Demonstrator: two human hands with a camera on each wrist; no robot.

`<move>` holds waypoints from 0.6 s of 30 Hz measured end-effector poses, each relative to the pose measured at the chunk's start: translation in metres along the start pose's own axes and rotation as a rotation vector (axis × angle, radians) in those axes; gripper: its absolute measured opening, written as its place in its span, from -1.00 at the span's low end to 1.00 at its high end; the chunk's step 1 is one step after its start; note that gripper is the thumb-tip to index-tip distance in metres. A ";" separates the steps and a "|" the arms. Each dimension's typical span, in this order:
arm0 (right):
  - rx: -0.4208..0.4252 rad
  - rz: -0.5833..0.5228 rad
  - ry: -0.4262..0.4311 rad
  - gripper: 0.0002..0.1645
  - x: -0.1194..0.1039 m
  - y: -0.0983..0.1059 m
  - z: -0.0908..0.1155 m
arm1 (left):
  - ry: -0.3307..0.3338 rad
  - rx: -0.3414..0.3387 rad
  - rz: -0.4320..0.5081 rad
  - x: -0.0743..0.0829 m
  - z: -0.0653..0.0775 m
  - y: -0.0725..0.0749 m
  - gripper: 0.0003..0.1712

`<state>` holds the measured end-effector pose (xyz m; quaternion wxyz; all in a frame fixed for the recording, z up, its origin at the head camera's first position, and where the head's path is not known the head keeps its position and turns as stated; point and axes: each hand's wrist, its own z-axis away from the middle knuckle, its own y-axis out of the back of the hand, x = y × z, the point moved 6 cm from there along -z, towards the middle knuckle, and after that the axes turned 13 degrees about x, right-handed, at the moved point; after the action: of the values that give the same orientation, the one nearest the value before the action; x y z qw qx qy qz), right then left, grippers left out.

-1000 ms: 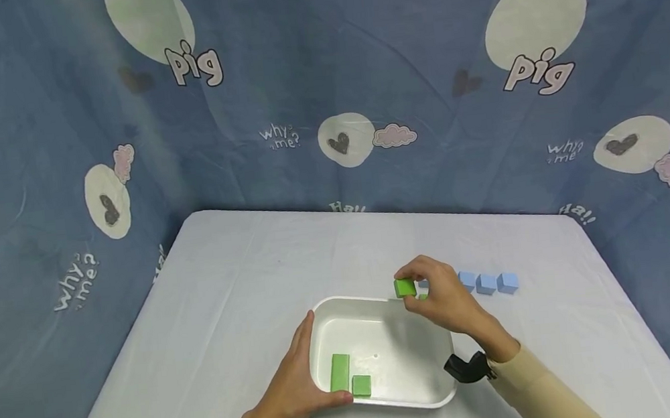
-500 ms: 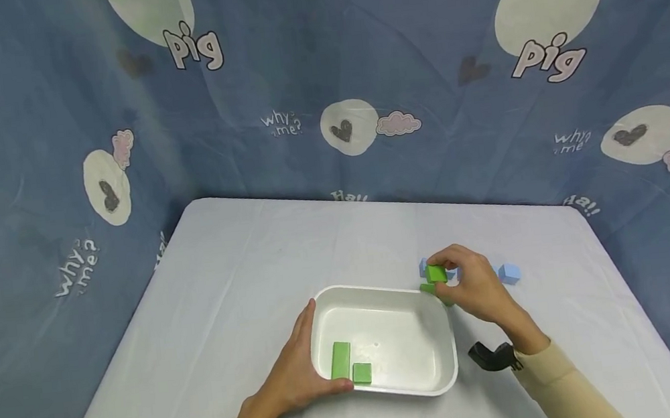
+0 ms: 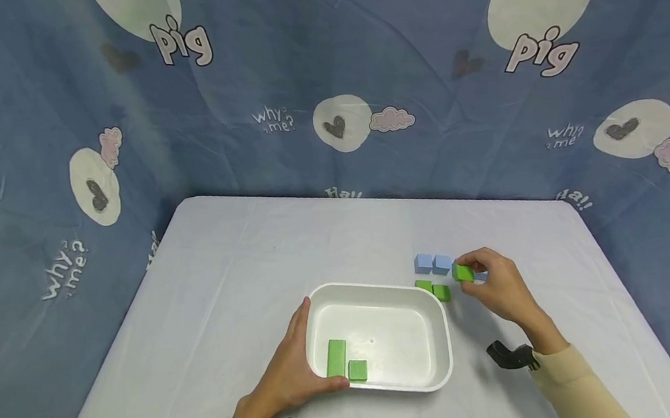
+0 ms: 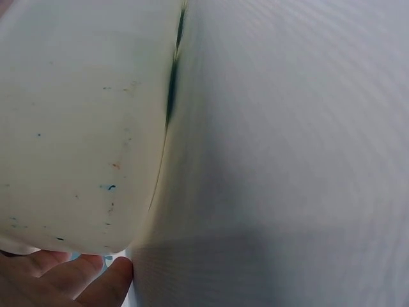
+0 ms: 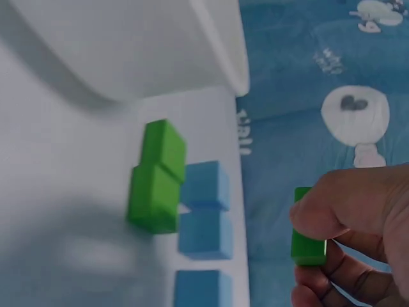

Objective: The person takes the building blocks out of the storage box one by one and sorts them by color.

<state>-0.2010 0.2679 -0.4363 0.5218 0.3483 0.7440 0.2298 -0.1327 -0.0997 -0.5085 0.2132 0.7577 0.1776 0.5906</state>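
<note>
A white plastic tray (image 3: 400, 386) stands near the front of the table, its lower left corner gripped by my left hand (image 3: 290, 368). The thumb lies at the near rim and the fingers run along the left wall. In the left wrist view the fingertips (image 4: 115, 281) touch the tray's outer side. Inside it are a long green block (image 3: 336, 357) and a green cube (image 3: 358, 370). My right hand (image 3: 502, 285) pinches another green block (image 5: 309, 246) between thumb and fingers, over a row of blue cubes (image 3: 423, 263). Part of that row is hidden behind the hand.
Two green blocks (image 3: 441, 292) sit on the table by the tray's far right corner, in front of the blue cubes. White cloth (image 3: 243, 265) covers the table. A blue printed curtain (image 3: 283, 173) hangs along its back and left side.
My right hand has carried the green block rightward from the tray's far rim, past the two table-top green blocks, to the blue row. My left hand keeps its grip on the tray.
</note>
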 end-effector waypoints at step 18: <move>-0.066 0.063 -0.035 -0.58 0.032 -0.022 0.018 | 0.018 -0.017 -0.005 -0.003 0.000 0.000 0.77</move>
<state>-0.1970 0.2769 -0.4779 0.5385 0.3583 0.7153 0.2644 -0.1333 -0.1008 -0.5109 0.2196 0.7501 0.1762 0.5984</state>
